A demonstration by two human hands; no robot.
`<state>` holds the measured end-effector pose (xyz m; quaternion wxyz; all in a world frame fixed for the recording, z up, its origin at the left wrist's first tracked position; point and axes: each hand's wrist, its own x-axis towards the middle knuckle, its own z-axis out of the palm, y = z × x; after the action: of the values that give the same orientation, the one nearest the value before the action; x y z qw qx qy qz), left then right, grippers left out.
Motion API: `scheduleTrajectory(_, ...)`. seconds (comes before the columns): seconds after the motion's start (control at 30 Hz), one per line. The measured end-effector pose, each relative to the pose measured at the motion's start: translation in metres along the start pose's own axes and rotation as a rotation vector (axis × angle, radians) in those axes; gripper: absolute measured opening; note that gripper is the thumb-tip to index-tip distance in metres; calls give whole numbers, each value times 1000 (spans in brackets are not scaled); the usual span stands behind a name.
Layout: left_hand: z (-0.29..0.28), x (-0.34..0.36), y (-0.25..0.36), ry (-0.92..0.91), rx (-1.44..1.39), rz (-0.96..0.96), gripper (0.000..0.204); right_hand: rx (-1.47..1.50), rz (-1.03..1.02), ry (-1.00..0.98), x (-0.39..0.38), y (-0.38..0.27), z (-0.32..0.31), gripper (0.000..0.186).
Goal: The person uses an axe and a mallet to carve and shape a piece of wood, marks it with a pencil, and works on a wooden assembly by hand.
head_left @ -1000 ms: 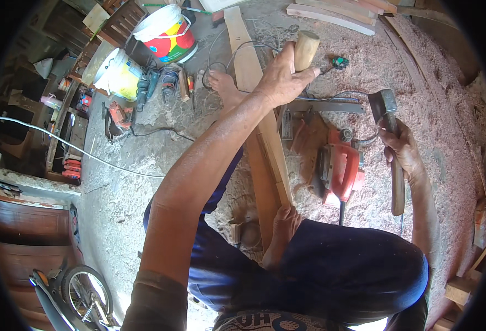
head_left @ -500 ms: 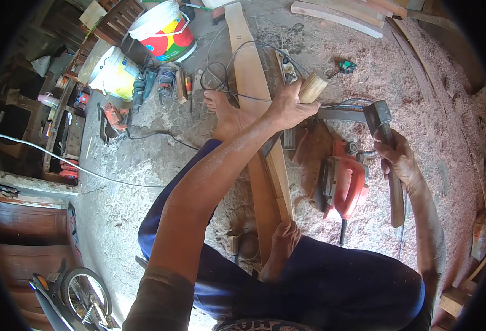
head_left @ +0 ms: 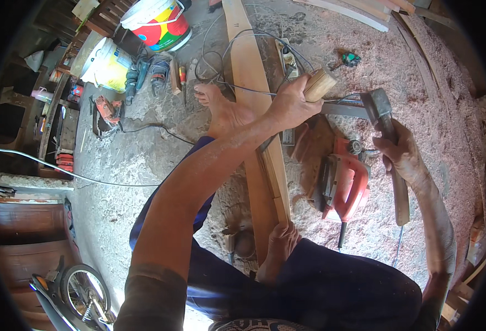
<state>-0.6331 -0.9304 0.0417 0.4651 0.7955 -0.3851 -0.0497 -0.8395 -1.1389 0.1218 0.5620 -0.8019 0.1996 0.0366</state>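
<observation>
My left hand (head_left: 295, 105) is closed round the thick wooden handle (head_left: 320, 84) of what looks like a chisel. Its dark blade, mostly hidden by hand and forearm, slants down to a long pale board (head_left: 247, 66). My right hand (head_left: 401, 151) grips a hammer (head_left: 376, 105) by its wooden shaft, to the right of the board. From the hammer's head, a flat grey metal arm reaches toward my left hand. A narrower strip of wood (head_left: 276, 187) lies along the board's near half. My bare feet rest at the board, one beside it and one at its near end.
On the right sits a red power planer (head_left: 348, 185), with wood shavings (head_left: 414, 71) around it. Black cable (head_left: 256, 33) loops over the board. Two paint buckets (head_left: 157, 27), several power tools (head_left: 135, 80) and a screwdriver (head_left: 183, 83) stand or lie left. A motorbike wheel (head_left: 86, 292) shows lower left.
My left hand and the chisel handle have shifted slightly right relative to the board. The hammer stays raised beside them, barely moved. The whole view has shifted a little.
</observation>
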Motion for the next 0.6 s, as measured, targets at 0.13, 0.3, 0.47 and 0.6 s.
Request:
scheduleTrajectory(0.13, 1, 0, 2, -28, 28, -27, 45, 58, -158, 145, 16, -16, 10, 26)
scheduleTrajectory(0.3, 16, -1, 0, -37, -23, 26, 42, -363, -471, 94, 41, 11, 27, 11)
scheduleTrajectory(0.47, 17, 0, -7, -36, 47, 47, 42, -116, -199, 121, 29, -28, 26, 11)
scheduleTrajectory(0.6, 21, 1, -12, -48, 64, 64, 41, -129, -277, 163, 39, -4, 37, 13)
